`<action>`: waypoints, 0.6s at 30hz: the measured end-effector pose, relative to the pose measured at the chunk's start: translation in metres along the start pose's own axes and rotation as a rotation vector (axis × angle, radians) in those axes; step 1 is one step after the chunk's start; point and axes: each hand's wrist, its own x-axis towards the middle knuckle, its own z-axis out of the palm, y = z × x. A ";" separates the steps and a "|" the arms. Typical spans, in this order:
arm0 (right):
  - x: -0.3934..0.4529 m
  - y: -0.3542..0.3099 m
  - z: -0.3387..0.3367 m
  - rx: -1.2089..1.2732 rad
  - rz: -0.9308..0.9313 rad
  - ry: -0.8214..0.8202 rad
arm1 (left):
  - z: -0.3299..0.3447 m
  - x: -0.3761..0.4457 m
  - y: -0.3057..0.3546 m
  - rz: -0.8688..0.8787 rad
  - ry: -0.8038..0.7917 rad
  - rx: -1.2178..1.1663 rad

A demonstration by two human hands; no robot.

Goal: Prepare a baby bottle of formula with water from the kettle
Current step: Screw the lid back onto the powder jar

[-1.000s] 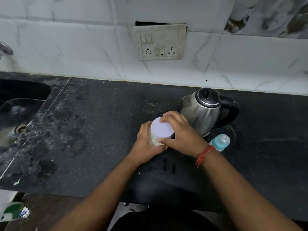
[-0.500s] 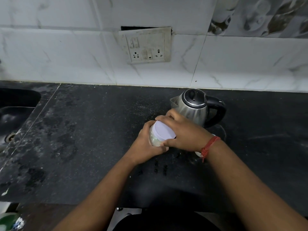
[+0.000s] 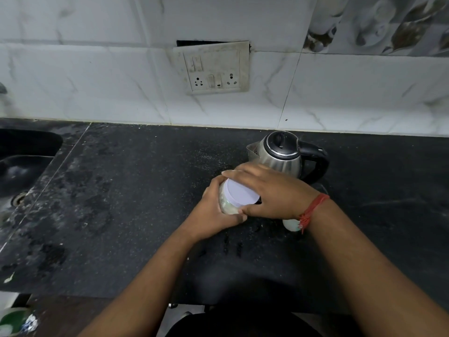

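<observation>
A clear jar of pale formula powder [image 3: 227, 205] with a white lid [image 3: 240, 192] is tilted over the black counter [image 3: 121, 203]. My left hand [image 3: 213, 212] wraps the jar's body from the left. My right hand [image 3: 274, 190] grips the lid's rim from the right and above. Just behind them stands a steel kettle [image 3: 279, 156] with a black lid and handle. The baby bottle [image 3: 290, 224] is mostly hidden under my right wrist; only a pale bit shows.
A dark sink [image 3: 21, 166] is set into the counter at the left. A switch and socket plate [image 3: 213, 66] hangs on the white tiled wall behind. The counter's front edge runs below my forearms.
My right hand has turned around the lid, its wrist swinging over the baby bottle and hiding it. The jar has tilted more. The camera view has shifted.
</observation>
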 end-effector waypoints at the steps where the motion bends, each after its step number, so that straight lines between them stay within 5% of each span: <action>1: 0.000 -0.002 0.001 0.007 0.039 0.023 | 0.001 -0.001 0.002 0.008 -0.012 0.000; 6: 0.004 -0.014 0.012 -0.092 0.288 0.228 | 0.009 0.001 0.014 0.039 0.050 -0.020; 9: 0.000 -0.013 0.002 -0.148 0.350 0.169 | 0.006 0.000 0.018 0.040 0.032 -0.037; 15: -0.010 0.012 -0.024 0.040 -0.055 0.013 | -0.014 -0.005 0.028 0.006 -0.192 -0.138; 18: -0.009 0.009 -0.024 -0.020 -0.047 0.069 | -0.013 -0.004 0.036 0.002 -0.219 -0.141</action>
